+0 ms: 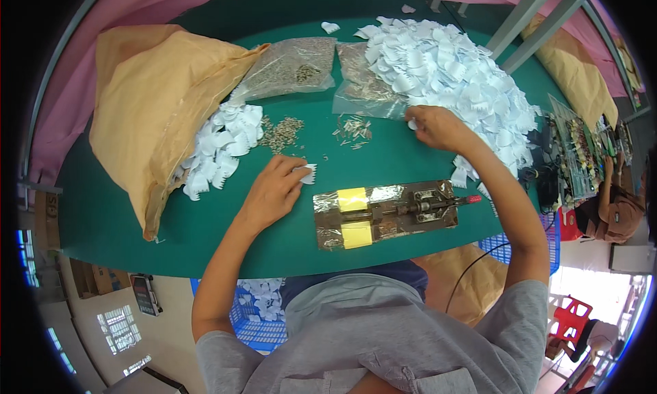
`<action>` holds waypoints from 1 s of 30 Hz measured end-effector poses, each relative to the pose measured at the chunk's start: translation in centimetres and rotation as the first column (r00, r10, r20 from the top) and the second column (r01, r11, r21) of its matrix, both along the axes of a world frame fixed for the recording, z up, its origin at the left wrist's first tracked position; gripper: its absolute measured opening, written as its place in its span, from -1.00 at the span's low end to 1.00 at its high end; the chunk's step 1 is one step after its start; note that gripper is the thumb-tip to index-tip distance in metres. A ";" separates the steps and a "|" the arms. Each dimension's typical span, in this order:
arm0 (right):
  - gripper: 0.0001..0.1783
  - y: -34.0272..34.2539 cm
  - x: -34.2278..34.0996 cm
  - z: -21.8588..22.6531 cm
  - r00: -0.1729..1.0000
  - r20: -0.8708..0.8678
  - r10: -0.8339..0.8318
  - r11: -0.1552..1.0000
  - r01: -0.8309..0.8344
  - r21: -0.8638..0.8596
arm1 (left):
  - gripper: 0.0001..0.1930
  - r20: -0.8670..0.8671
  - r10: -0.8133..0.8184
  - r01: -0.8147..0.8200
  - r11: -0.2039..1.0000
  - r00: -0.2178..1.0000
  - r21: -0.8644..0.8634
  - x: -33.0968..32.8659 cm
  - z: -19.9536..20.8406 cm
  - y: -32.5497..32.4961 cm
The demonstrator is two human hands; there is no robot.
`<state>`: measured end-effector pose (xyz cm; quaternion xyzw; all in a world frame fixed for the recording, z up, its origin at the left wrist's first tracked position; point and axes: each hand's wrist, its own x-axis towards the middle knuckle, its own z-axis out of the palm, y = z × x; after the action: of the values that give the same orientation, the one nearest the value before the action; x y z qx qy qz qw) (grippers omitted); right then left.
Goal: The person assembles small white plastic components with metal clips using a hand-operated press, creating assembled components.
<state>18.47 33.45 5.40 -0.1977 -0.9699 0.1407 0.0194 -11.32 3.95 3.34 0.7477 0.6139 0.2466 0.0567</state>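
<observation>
My left hand is closed on a white plastic piece with a toothed edge, just left of the clamp fixture. Off to the right, my right hand has its fingers pinched beside a small white piece, at the edge of the big pile of white toothed pieces. Between my hands lies a brown taped fixture with yellow strips and a metal toggle clamp with a red tip. Small metal parts and thin pins lie in two heaps beyond it.
A tan sack spills more white pieces at the left. Clear bags of small parts stand at the back. Blue baskets sit below the table edge. Metal posts rise at the back right; another person works at far right.
</observation>
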 end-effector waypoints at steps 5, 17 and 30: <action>-0.84 -1.5 -1.1 3.3 0.978 -0.059 -0.198 0.948 0.176 -0.264 | -0.70 0.054 -0.003 -0.004 0.991 0.999 0.130 -0.8 -1.5 -0.8; -0.86 -15.9 -3.1 1.4 0.936 -0.277 -0.215 0.793 0.002 -0.609 | -0.68 -0.035 -0.139 0.132 0.979 0.990 -0.155 11.1 5.3 -4.5; -0.82 -17.3 -2.4 1.2 0.961 -0.245 -0.132 0.786 -0.050 -0.617 | -0.28 0.294 0.209 -0.249 0.963 0.933 0.106 10.9 0.8 -3.6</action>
<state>16.09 16.18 6.62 -0.1929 -0.8536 0.4753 0.0911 -0.47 0.33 4.11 0.6304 0.6637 0.3979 0.0605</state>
